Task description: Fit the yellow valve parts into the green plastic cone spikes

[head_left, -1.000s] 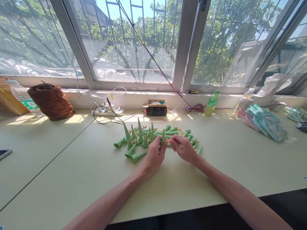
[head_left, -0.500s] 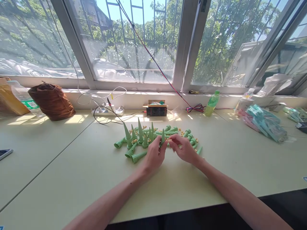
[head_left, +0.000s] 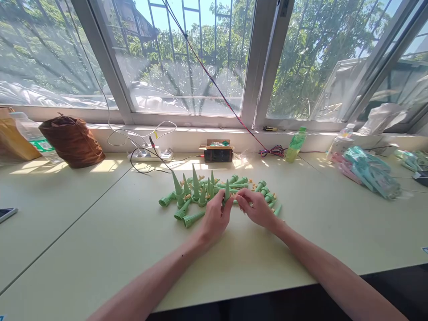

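Note:
My left hand (head_left: pixel 216 213) is closed round a green watering spike (head_left: pixel 227 191), which points upward between thumb and fingers. Right beside it, my right hand (head_left: pixel 256 207) pinches a small orange valve (head_left: pixel 234 196) against the spike's side; the fingers partly hide it. Around both hands lies a cluster of green plastic spikes. Several stand tip up, such as the tall spike (head_left: pixel 195 182) on the left. Others lie on their sides, like the hollow spike (head_left: pixel 193 219) near my left wrist. Small orange valves (head_left: pixel 251 183) are scattered among them.
Behind the spikes, an open box (head_left: pixel 218 155) stands on the table (head_left: pixel 133 249). A power strip (head_left: pixel 147 154) with cables, a brown bag (head_left: pixel 72 142) and a green bottle (head_left: pixel 296 145) line the window sill. Plastic packets (head_left: pixel 371 171) lie at the right.
Both hands stay almost in place. The fingers of my right hand have shifted slightly at the spike's side.

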Tool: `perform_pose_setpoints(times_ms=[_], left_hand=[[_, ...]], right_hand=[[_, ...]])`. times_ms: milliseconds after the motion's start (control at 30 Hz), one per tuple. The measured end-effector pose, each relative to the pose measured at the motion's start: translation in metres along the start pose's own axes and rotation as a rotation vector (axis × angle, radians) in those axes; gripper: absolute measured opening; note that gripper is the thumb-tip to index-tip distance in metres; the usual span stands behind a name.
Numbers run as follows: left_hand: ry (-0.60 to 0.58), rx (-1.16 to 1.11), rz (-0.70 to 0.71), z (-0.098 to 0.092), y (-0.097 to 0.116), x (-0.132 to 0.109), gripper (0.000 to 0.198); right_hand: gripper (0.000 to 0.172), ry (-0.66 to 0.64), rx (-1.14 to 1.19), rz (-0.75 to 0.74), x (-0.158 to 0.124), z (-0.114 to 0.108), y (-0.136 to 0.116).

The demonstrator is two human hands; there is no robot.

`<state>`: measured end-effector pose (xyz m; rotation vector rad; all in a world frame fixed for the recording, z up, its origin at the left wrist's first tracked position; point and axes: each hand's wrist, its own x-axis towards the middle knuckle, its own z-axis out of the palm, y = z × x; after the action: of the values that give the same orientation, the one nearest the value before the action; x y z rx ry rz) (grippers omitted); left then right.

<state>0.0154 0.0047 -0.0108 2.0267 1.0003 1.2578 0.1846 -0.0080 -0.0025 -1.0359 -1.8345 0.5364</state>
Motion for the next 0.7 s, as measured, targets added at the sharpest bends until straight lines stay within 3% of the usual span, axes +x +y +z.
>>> perform_pose_setpoints(times_ms=[233,700], left_hand=[[0.004,-0.031,-0.005,-0.0004,0.0006,0.0006,0.026],[-0.059,-0.017,0.004,0.0006,-0.0027,-0.0009,0.026]], right_hand=[[0.021,-0.005,0.02,-0.023,0.0006,-0.0012,-0.0005],[0.045,-0.004,-0.033,-0.001,-0.0004,0.0011,0.0056]])
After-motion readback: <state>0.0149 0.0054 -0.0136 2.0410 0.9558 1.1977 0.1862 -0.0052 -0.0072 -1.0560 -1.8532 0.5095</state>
